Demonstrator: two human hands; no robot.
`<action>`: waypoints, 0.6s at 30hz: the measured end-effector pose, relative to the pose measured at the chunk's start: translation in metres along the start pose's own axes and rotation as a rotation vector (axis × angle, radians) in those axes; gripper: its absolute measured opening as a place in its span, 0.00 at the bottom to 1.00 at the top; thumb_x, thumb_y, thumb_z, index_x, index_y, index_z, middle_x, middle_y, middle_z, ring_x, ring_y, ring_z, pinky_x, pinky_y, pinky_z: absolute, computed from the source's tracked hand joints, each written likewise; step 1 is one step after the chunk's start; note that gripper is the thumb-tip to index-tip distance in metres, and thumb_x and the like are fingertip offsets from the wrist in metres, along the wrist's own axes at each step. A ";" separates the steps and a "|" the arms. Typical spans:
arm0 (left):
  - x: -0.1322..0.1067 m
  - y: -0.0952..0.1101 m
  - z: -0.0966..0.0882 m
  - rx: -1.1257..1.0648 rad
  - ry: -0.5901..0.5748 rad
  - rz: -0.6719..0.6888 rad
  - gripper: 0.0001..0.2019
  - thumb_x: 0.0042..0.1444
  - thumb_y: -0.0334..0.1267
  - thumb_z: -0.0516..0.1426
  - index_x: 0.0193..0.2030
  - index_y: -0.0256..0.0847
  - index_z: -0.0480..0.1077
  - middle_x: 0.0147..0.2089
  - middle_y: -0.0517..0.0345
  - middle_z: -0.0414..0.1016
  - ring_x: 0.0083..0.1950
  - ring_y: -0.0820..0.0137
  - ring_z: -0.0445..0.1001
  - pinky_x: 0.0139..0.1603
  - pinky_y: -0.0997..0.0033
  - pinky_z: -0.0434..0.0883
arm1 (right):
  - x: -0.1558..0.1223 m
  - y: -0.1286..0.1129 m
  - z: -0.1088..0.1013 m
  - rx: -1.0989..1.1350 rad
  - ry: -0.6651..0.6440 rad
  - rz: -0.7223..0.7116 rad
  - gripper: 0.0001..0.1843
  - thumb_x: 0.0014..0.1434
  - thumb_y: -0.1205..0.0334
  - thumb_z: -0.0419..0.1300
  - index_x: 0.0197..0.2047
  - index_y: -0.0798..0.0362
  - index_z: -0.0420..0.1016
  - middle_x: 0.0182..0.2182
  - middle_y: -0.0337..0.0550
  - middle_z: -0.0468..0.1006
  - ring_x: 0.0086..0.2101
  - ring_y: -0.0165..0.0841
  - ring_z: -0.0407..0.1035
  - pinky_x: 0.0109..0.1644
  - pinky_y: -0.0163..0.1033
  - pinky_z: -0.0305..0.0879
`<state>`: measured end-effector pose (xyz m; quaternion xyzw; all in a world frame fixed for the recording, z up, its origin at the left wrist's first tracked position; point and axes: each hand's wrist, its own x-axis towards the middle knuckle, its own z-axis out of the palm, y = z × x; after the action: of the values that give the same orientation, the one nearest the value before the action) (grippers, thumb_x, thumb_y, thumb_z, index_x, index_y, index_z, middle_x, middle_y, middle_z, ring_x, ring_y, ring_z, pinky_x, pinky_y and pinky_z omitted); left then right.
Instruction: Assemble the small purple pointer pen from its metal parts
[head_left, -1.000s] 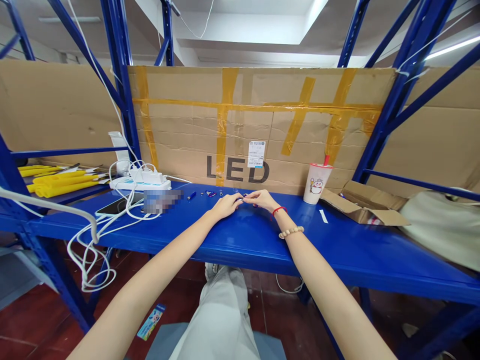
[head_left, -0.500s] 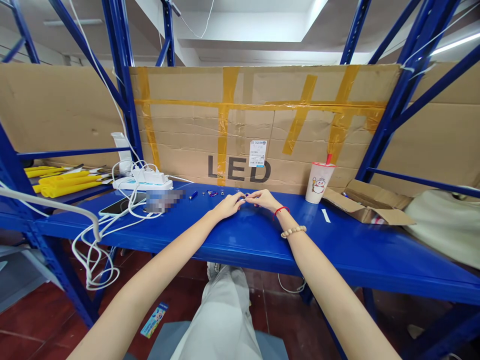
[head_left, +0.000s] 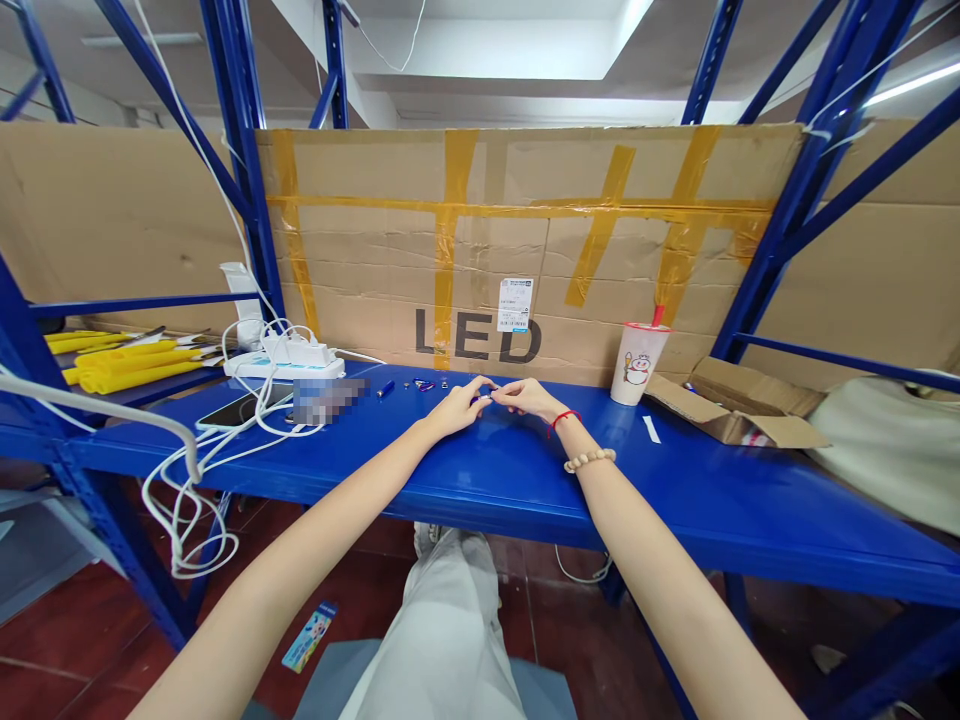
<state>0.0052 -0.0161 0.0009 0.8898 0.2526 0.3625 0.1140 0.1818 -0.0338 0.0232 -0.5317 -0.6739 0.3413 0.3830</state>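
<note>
Near the middle of the blue tabletop [head_left: 510,470], my left hand [head_left: 459,406] and my right hand [head_left: 529,398] meet fingertip to fingertip. Both are closed in a pinch around something small, partly dark and partly shiny, too small to name. To the left of my hands lie a short dark blue cylinder [head_left: 385,389] and several tiny parts, among them a blue and silver piece [head_left: 424,385]. A red string and a beaded bracelet [head_left: 589,460] circle my right wrist.
A paper cup [head_left: 639,365] with a red straw stands to the right, beside an open cardboard box [head_left: 739,405]. On the left are a white power strip [head_left: 289,362], tangled white cables, a phone [head_left: 244,410] and yellow-handled tools [head_left: 139,368]. A cardboard sheet [head_left: 360,270] backs the table.
My left fingers have shifted slightly around the small piece. Both hands stay together in nearly the same place, and the view has tilted very slightly.
</note>
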 end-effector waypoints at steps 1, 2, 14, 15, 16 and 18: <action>0.000 -0.001 0.000 0.004 0.008 -0.002 0.13 0.59 0.38 0.47 0.49 0.39 0.61 0.25 0.62 0.69 0.27 0.73 0.69 0.37 0.74 0.65 | 0.000 0.000 0.001 -0.001 0.001 -0.001 0.28 0.30 0.46 0.68 0.29 0.62 0.75 0.20 0.40 0.68 0.20 0.20 0.57 0.19 0.27 0.49; 0.000 -0.001 0.000 0.007 0.018 -0.005 0.12 0.58 0.38 0.48 0.48 0.39 0.61 0.25 0.62 0.70 0.28 0.73 0.70 0.36 0.74 0.65 | 0.000 -0.001 0.001 -0.001 0.002 -0.001 0.28 0.30 0.45 0.67 0.28 0.62 0.75 0.21 0.40 0.68 0.20 0.20 0.57 0.19 0.27 0.49; 0.006 -0.001 0.001 0.114 0.088 -0.139 0.10 0.58 0.39 0.49 0.43 0.39 0.65 0.36 0.56 0.73 0.36 0.69 0.72 0.39 0.72 0.66 | 0.006 -0.001 0.007 0.083 0.037 0.037 0.30 0.35 0.41 0.65 0.30 0.62 0.74 0.25 0.43 0.70 0.20 0.18 0.57 0.19 0.24 0.49; 0.006 -0.002 0.000 0.132 0.086 -0.168 0.10 0.59 0.40 0.48 0.43 0.40 0.66 0.35 0.56 0.73 0.36 0.68 0.72 0.39 0.71 0.66 | 0.007 0.000 0.008 0.085 0.044 0.030 0.31 0.35 0.41 0.65 0.31 0.62 0.74 0.25 0.44 0.70 0.20 0.18 0.57 0.19 0.24 0.49; 0.006 -0.002 0.000 0.148 0.083 -0.196 0.11 0.59 0.40 0.47 0.43 0.41 0.66 0.34 0.56 0.73 0.36 0.67 0.72 0.39 0.71 0.66 | 0.008 0.000 0.009 0.087 0.051 0.022 0.31 0.35 0.41 0.65 0.32 0.61 0.75 0.26 0.44 0.71 0.20 0.18 0.58 0.19 0.24 0.49; 0.007 -0.003 0.000 0.173 0.076 -0.246 0.12 0.59 0.41 0.46 0.44 0.42 0.66 0.34 0.56 0.73 0.36 0.67 0.72 0.39 0.70 0.66 | 0.009 0.002 0.010 0.091 0.066 0.000 0.31 0.34 0.42 0.65 0.35 0.61 0.75 0.27 0.44 0.72 0.20 0.18 0.58 0.18 0.25 0.49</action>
<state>0.0080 -0.0099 0.0037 0.8442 0.3944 0.3562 0.0707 0.1727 -0.0250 0.0187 -0.5247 -0.6446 0.3541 0.4287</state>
